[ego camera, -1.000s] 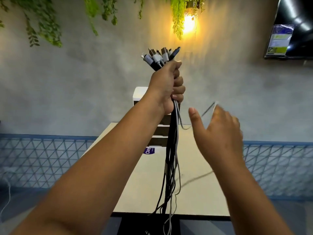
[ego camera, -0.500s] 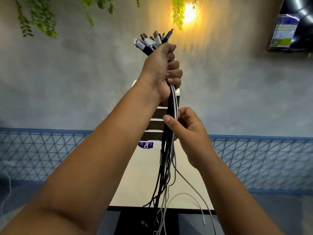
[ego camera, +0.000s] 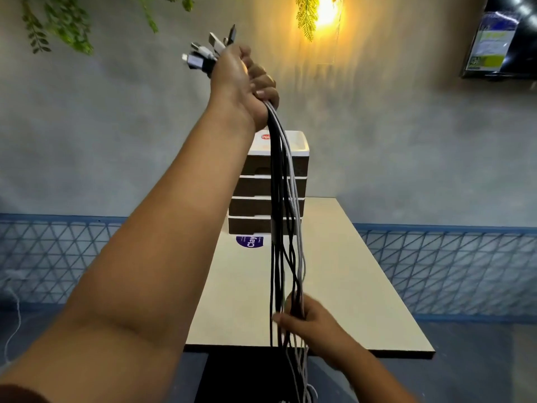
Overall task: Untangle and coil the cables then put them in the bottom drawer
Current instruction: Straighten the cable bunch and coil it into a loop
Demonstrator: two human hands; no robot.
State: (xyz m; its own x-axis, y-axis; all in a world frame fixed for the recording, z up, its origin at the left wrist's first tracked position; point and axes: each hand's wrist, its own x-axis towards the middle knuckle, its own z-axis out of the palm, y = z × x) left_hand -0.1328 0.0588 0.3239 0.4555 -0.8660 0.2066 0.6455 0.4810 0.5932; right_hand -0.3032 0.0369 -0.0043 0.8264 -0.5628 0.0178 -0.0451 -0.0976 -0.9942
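My left hand (ego camera: 241, 82) is raised high and shut on a bundle of black and white cables (ego camera: 280, 205); their plugs (ego camera: 206, 53) stick out above the fist. The strands hang straight down past the table's front edge. Lower down, my right hand (ego camera: 308, 321) is closed around the same hanging bundle, fingers wrapped about the strands. Behind the cables a white drawer unit (ego camera: 255, 184) with brown drawer fronts stands at the far end of the table; its bottom drawer (ego camera: 247, 226) is shut.
The beige table (ego camera: 348, 301) is narrow, with a purple sticker (ego camera: 250, 241) in front of the drawer unit. A blue mesh fence (ego camera: 450, 266) runs along the grey wall. A lamp, hanging plants and a screen are high up.
My right hand has slid down the bundle from just below the left fist to near the table's front edge. The left hand stays raised; the view has tilted down.
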